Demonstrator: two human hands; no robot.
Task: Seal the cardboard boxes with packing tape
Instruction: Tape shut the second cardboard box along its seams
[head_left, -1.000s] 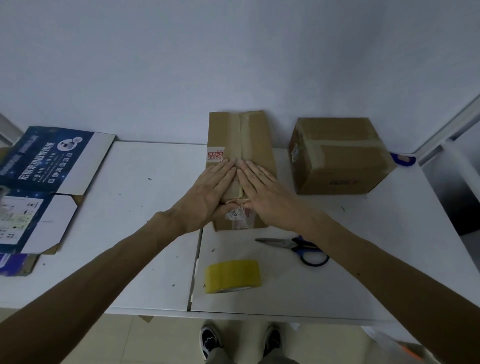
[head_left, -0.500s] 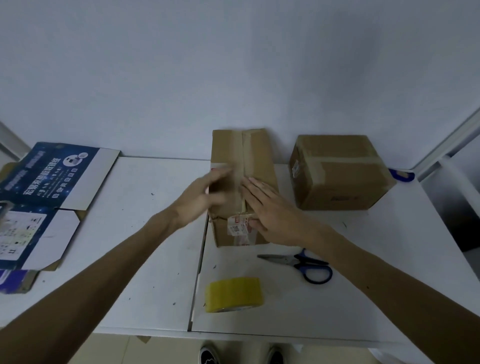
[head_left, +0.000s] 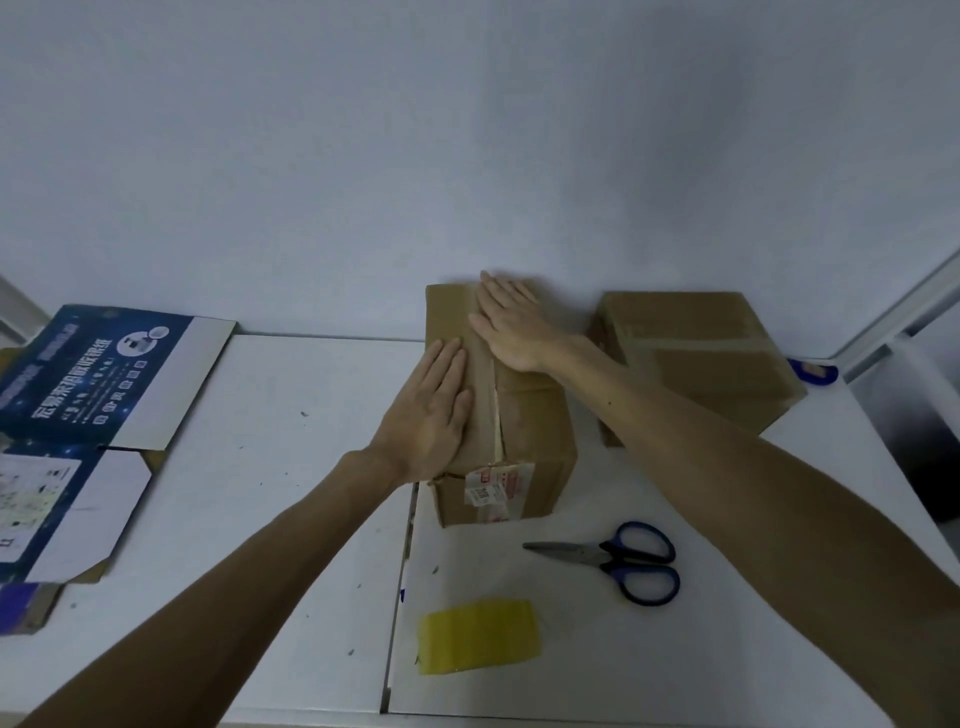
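Left grip (head_left: 431, 410) flat on long box (head_left: 524, 447) top, near end; right grip (head_left: 511, 325) flat at far end. Both released.

Packing station: bare white surface (head_left: 260, 467) against plain wall (head_left: 467, 130), cardboard boxes (head_left: 696, 358), flattened carton (head_left: 98, 374), scissors (head_left: 618, 558), tape roll (head_left: 478, 643).

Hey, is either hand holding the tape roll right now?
No, both the left hand and right hand lie flat on the box, and the tape roll sits on the table.
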